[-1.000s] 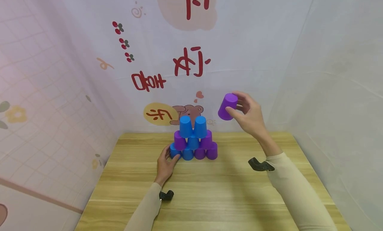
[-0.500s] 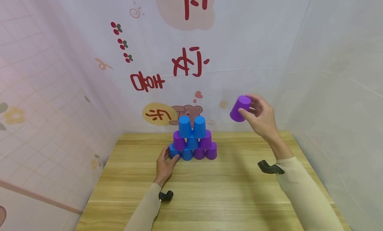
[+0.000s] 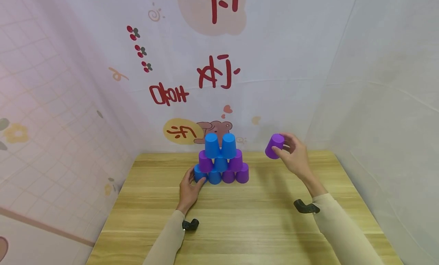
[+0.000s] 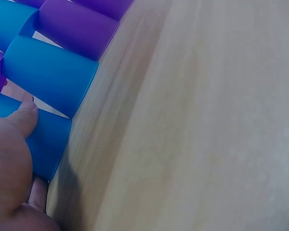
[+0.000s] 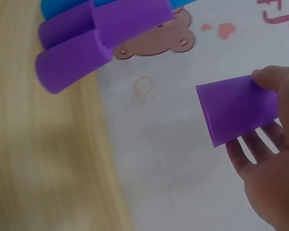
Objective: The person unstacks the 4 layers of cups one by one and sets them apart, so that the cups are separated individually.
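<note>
Upside-down blue and purple cups form a three-tier pyramid at the back of the table. Two blue cups, a left one [image 3: 212, 145] and a right one [image 3: 228, 145], make up its top tier. Low on the left, my left hand [image 3: 188, 190] holds the blue end cup [image 4: 48, 144] of the bottom row between thumb and fingers. Off to the right of the pyramid, my right hand [image 3: 295, 158] grips a purple cup [image 5: 236, 108] in the air, its mouth down and slightly tilted. The purple end cup [image 3: 242, 173] at the bottom right stands apart from that hand.
The wooden table [image 3: 240, 227] ends at a printed cloth backdrop [image 3: 281, 59] just behind the pyramid. Cloth also hangs along the left and right sides. A dark wrist mount [image 3: 306, 206] sits on the right sleeve, and another mount [image 3: 190, 224] on the left.
My right hand has moved right with the purple cup, then down toward the table. The left hand and the pyramid have stayed in place.
</note>
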The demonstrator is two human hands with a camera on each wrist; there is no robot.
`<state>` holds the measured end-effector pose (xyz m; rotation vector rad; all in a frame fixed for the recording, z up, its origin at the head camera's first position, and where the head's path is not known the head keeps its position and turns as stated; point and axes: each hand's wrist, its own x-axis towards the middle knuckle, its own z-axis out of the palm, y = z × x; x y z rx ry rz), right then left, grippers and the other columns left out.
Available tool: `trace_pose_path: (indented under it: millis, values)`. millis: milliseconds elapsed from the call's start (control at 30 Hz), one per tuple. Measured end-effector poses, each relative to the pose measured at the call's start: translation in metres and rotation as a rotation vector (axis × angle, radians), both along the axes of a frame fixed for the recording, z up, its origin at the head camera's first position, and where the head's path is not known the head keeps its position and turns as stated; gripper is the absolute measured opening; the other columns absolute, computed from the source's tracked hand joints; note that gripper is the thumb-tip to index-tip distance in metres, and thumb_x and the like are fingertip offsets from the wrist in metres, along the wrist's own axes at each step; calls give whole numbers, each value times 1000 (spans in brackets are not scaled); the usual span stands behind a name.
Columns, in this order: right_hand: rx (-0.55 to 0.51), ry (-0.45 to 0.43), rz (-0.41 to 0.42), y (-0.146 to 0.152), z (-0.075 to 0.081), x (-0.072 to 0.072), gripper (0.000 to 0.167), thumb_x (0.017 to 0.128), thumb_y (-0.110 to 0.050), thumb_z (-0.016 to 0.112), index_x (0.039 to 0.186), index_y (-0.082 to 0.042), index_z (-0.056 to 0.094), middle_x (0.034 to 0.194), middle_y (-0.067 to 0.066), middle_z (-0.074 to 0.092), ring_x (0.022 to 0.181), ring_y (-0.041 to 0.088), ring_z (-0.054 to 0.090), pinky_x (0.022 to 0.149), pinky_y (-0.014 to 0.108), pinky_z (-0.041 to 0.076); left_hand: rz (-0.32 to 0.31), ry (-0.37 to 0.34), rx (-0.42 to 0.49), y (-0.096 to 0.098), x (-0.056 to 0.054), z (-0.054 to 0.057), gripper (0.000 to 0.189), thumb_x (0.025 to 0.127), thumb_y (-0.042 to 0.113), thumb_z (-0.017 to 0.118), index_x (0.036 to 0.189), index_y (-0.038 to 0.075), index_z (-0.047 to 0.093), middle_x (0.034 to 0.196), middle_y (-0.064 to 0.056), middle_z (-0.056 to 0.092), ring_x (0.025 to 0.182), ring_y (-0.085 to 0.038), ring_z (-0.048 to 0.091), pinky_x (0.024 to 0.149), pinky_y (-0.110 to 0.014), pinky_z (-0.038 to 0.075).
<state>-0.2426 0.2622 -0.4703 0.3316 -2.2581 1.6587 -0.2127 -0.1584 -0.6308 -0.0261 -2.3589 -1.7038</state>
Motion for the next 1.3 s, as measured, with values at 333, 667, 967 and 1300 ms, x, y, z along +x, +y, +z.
trace_pose_path:
  millis: [333,667,967,1300]
  values:
    - [32,-124,-31,7,-50,11,60,99,-3,86,152,6,57,148,30,67,130,17,70,107,9,58,8,0,-18,-1,0,-2,68,103,12,84,164,7,54,165,-23,62,154,-43,62,131,-57,51]
    - [63,-231,-16,5,-85,15,66,100,-2,84,157,7,52,155,33,64,144,54,64,123,62,56,3,-1,-3,-2,1,-1,69,103,12,85,164,6,54,164,-24,62,153,-44,62,132,-58,50]
    - [91,-294,-33,-3,-93,18,63,100,6,79,155,13,49,156,39,59,147,60,60,126,66,52,0,-14,3,-1,1,1,69,104,13,84,165,8,53,165,-22,61,154,-42,61,133,-57,50]
    - [81,-301,-24,4,-111,13,63,99,3,81,155,8,52,154,36,62,145,58,62,125,66,54,4,-16,2,0,-1,1,69,103,12,84,165,7,53,165,-22,61,154,-42,61,133,-55,50]
